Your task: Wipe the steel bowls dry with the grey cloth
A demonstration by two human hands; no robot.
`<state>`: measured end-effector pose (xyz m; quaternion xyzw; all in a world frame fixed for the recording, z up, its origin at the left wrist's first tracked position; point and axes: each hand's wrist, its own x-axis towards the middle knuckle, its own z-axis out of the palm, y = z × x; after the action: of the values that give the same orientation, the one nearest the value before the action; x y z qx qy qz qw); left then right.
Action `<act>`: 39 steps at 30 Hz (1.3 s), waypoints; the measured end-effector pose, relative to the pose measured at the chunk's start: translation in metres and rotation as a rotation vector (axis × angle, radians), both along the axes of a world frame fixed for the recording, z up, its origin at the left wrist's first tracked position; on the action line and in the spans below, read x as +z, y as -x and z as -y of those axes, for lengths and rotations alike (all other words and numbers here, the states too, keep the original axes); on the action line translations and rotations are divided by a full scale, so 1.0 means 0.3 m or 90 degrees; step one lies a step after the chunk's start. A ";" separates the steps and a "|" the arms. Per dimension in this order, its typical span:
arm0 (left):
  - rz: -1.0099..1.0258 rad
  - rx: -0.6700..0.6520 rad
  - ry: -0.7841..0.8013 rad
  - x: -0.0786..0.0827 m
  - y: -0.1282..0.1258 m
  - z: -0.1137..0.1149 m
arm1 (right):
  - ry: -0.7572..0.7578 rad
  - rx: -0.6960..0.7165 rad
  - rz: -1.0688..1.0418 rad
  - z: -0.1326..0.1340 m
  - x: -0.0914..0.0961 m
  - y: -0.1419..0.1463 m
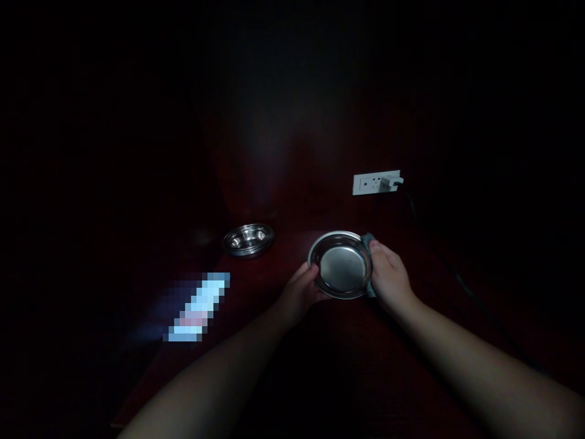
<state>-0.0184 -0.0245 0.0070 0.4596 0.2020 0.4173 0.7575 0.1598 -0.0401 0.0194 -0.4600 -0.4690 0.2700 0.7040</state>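
Very dim scene; dark reddish wooden table (269, 274), most of the surroundings lost in shadow. Far left on the table: a bright, bluish pixelated patch (197, 308), long and slanted, with its content unreadable. Right of it and further back: a small steel bowl (248, 239), upright, standing alone, well apart from both hands. Next, the left hand (299, 296), forearm coming in from the lower left. Its fingers are curled closed around the lower-left rim of a steel dish (340, 265), thumb on the near edge, the rest of the fingers hidden beneath. The dish is round and shallow, its hollow side tilted toward the camera. It sits between the two hands, touching both, just right of the left hand and just left of the right. Whether it rests on the table or is lifted clear cannot be told. A grey cloth (369, 240) shows at the dish's right rim, above and below the knuckles. The right hand (390, 274) is closed over that cloth, fingers bent and pressing it against the dish's right edge. On the wall behind, above the right hand: a white wall socket (371, 183) with a white plug (393, 180) seated in it. A black cable (459, 281) runs down and off to the right.
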 end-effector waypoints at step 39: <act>-0.168 0.033 -0.213 0.046 0.041 -0.018 | 0.068 0.257 0.181 0.044 0.012 0.014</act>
<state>-0.0308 -0.0191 0.0208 0.6240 0.2390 0.4006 0.6269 0.1556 -0.0533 0.0231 -0.4268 -0.6308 0.3620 0.5374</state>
